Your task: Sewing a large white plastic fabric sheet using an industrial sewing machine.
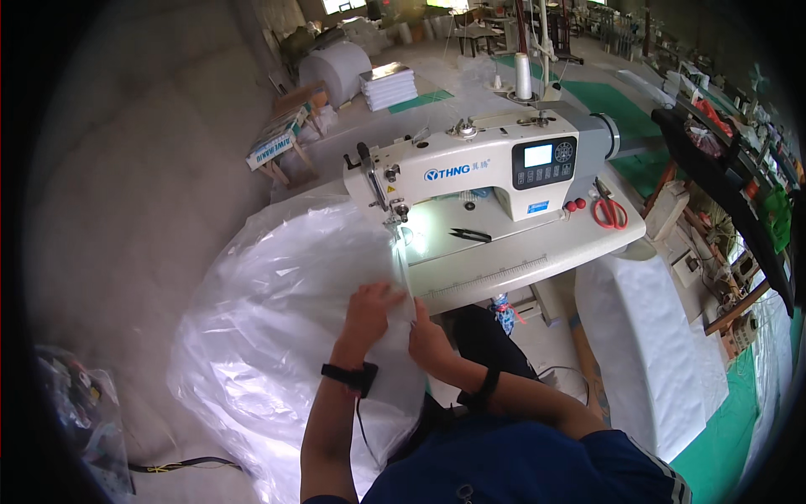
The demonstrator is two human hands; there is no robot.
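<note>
A large sheet of thin, clear white plastic film (277, 328) spreads over the left of the sewing machine table and hangs towards my lap. Its folded edge runs up to the lit needle area of a white sewing machine (453, 164). My left hand (367, 315) lies on the film just left of that edge, fingers stretched out and slightly blurred. Close beside it, my right hand (430, 343) pinches the edge strip of the film, its fingertips partly hidden. Black thread snips (471, 235) rest on the machine bed, right of the needle.
Red-handled scissors (610, 213) and two small red balls (576, 205) sit at the table's right end. A white thread cone (523, 77) stands behind the machine. White material (642, 336) hangs at right. A large white roll (336, 71) and a stack of sheets (388, 86) lie farther back.
</note>
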